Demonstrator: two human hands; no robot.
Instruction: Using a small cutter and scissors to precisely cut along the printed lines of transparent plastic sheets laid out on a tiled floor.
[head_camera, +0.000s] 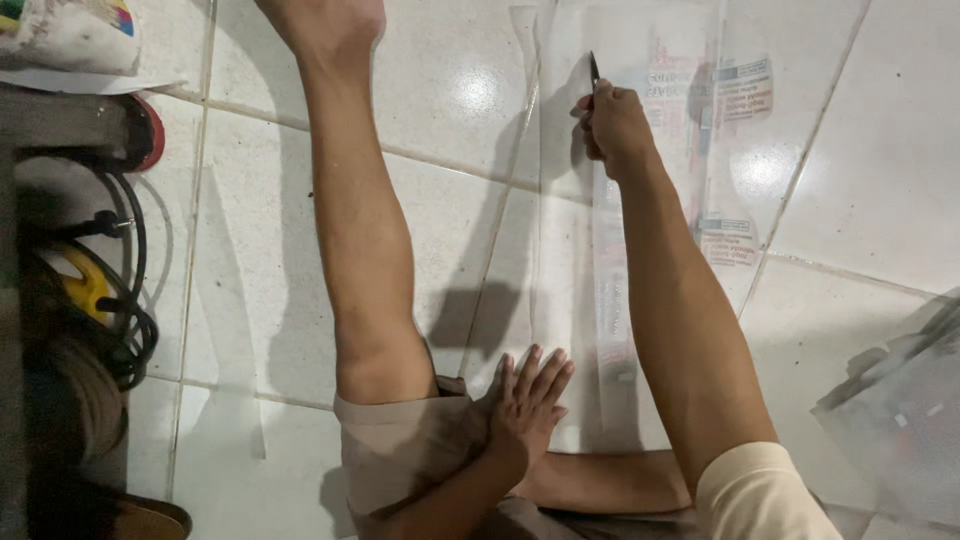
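Right hand (612, 125) sits near the top centre of the frame, closed in a fist around a small dark blade (594, 68) whose tip sticks up past the knuckles; the blade rests on a clear plastic sheet (640, 200) spread over the white tiled floor (440, 90); the sheet runs from the top edge down through the middle of the frame and carries printed red and blue patches toward the upper right. Left hand (528, 400) lies lower centre, open and flat, fingers together and pointing up, pressed on the near end of the sheet just beside the knee; it grips nothing. A bare leg (355, 220) stretches from the bottom centre up to the top edge, left of the sheet, with beige shorts (400, 440) at its lower end; a cream sleeve (755, 495) shows at the bottom right. More clear plastic (900, 410) is bunched at the right edge, well apart from both hands. Along the left edge sit coiled black cable (135, 300), a yellow tool part (85, 285) and, in the upper left corner, a white sack (70, 40).
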